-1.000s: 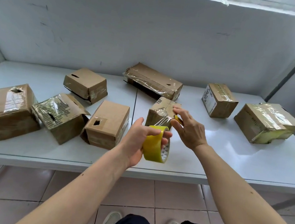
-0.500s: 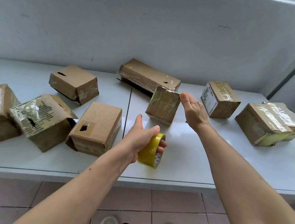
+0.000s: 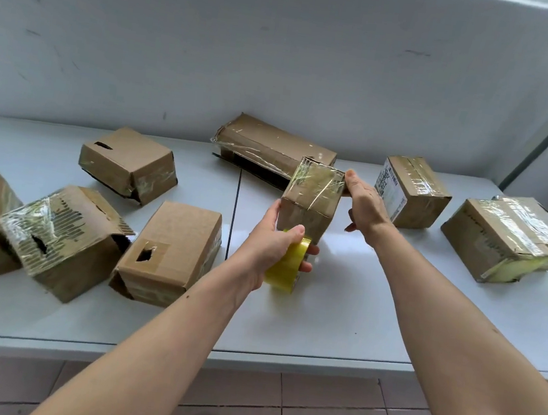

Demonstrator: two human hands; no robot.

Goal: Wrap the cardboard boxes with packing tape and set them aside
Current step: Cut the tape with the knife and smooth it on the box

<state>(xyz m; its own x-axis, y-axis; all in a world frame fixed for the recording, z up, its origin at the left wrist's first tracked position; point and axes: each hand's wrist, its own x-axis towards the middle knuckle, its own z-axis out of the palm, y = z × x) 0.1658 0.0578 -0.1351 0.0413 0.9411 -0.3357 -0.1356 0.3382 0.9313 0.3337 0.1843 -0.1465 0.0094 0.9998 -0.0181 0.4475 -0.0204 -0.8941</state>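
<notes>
A second ago we held the small box right at the tape roll, both hands working the tape close together; now our right hand (image 3: 365, 208) has carried the small cardboard box (image 3: 311, 200) out toward the middle of the desk (image 3: 338, 318), tilted, its lower corner close to the surface. We cannot tell whether it touches yet. Clear tape shines over its top face, so we judge this box wrapped and about to be set aside among the others.

The right fingers (image 3: 350, 178) reach up along the box's right side, thumb out of sight, gripping it from that flank. Our left hand (image 3: 275, 242) curls round the yellow tape roll (image 3: 287, 267), thumb over the top, fingers through the core, held just below the box. Whether a strand joins roll and box is too fine to see. The plain brown box (image 3: 174, 247) near the front edge looks like a fair next candidate.
</notes>
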